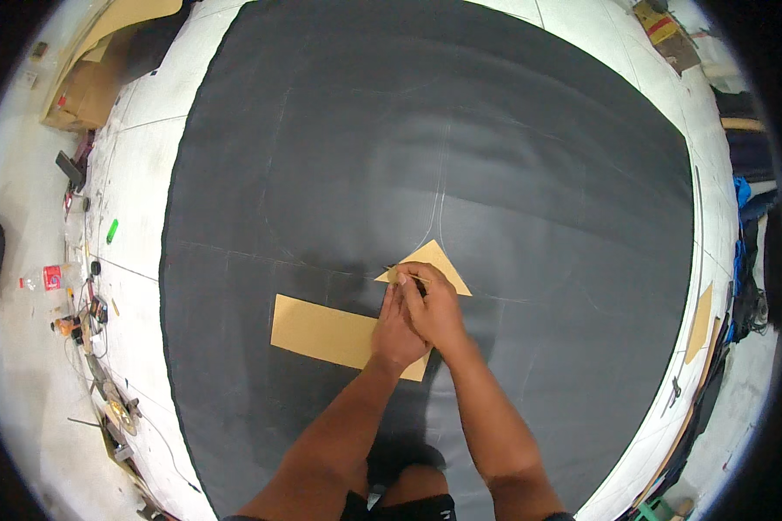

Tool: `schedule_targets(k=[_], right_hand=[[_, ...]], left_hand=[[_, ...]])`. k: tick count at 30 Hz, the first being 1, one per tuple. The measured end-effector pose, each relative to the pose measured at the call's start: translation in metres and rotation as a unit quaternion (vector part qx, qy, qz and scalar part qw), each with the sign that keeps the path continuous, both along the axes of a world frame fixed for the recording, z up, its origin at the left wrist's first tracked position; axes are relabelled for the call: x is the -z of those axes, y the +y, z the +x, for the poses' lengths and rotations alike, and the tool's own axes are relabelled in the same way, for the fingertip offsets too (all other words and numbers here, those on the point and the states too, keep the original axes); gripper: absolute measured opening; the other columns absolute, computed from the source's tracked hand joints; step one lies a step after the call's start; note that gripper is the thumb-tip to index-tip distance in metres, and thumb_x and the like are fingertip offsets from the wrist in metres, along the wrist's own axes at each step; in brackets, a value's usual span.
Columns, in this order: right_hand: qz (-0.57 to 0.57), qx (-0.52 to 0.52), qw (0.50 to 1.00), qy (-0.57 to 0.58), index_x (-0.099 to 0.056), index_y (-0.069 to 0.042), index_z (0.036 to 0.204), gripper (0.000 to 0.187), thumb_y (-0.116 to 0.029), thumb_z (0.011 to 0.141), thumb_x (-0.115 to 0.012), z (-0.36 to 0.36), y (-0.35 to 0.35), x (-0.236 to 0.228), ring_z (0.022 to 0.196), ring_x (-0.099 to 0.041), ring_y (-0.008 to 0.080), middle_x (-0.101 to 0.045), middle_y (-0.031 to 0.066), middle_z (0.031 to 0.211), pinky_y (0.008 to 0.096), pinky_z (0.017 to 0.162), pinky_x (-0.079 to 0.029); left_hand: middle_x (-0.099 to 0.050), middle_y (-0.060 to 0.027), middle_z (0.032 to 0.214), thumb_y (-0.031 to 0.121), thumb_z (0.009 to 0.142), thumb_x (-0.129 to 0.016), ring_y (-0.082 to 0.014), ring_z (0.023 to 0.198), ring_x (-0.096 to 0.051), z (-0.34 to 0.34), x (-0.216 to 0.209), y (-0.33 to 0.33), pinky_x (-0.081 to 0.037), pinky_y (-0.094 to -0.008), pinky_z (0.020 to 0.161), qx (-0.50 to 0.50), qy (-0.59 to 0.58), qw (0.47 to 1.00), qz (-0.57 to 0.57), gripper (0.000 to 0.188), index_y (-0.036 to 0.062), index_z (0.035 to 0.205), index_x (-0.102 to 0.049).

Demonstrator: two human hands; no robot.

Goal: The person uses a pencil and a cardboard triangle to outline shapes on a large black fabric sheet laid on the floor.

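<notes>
1. The triangular tan card (439,259) lies on the large dark-grey sheet (321,191), one corner pointing away from the person.
2. The right hand (434,304) is over the lower part of this triangular tan card; its thumb and fingers are pinching a thin pen-like stick (420,278), of which the tip cannot be seen clearly.
3. The left hand (397,332) is just below the triangular tan card, with the fingers straight, close together and reaching to its lower left part. The right hand covers some of them, so it cannot be told how firmly they press.
4. The rectangular tan card (321,330) lies below and to the left of the triangular tan card, well near to it; the left hand and wrist cross over its right part.
5. Two thin pale lines (440,195) run on the sheet, upward from the top corner of the triangular tan card.
6. Far to the left of the triangular tan card, beyond the sheet, a clear plastic bottle with red label (52,278) lies on the floor.
</notes>
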State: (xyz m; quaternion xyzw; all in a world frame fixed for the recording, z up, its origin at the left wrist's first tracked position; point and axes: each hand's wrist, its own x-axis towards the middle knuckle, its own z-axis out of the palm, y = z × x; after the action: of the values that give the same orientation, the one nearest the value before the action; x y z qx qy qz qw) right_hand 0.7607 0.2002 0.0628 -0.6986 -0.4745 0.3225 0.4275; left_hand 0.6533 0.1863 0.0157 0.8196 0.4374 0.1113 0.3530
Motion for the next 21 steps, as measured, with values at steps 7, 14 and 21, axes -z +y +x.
schedule_targets(k=[7,14,21], right_hand=[[-0.05,-0.105,0.993,-0.017,-0.072,-0.001,0.109,0.023,-0.02,0.099,-0.064,0.001,0.019,-0.003,0.105,-0.068,0.0349,-0.073,0.016,0.11,0.0415,0.094,-0.053],[-0.029,-0.113,0.992,-0.038,-0.072,-0.001,0.106,0.022,-0.02,0.098,-0.065,0.001,0.02,0.002,0.105,-0.067,0.0362,-0.074,0.0161,0.107,0.0444,0.094,-0.052],[-0.046,-0.13,0.986,-0.098,-0.07,-0.001,0.105,0.019,-0.018,0.098,-0.064,0.009,0.019,-0.002,0.103,-0.067,0.0381,-0.073,0.018,0.104,0.0458,0.092,-0.052]], left_hand=[[-0.04,-0.0225,0.157,0.04,0.089,-0.068,-0.0396,0.15,-0.031,-0.004,0.019,-0.005,-0.017,-0.0528,0.128,0.069,0.102,0.985,0.119,0.081,0.0028,0.155,-0.038],[-0.042,-0.0237,0.156,0.041,0.091,-0.065,-0.0412,0.15,-0.032,-0.004,0.01,0.0,-0.018,-0.053,0.128,0.055,0.071,0.995,0.053,0.078,0.0021,0.154,-0.039],[-0.045,-0.0254,0.151,0.04,0.087,-0.071,-0.0463,0.145,-0.035,0.001,-0.005,0.004,-0.021,-0.0545,0.125,0.064,0.075,0.995,0.003,0.08,0.0029,0.151,-0.042]])
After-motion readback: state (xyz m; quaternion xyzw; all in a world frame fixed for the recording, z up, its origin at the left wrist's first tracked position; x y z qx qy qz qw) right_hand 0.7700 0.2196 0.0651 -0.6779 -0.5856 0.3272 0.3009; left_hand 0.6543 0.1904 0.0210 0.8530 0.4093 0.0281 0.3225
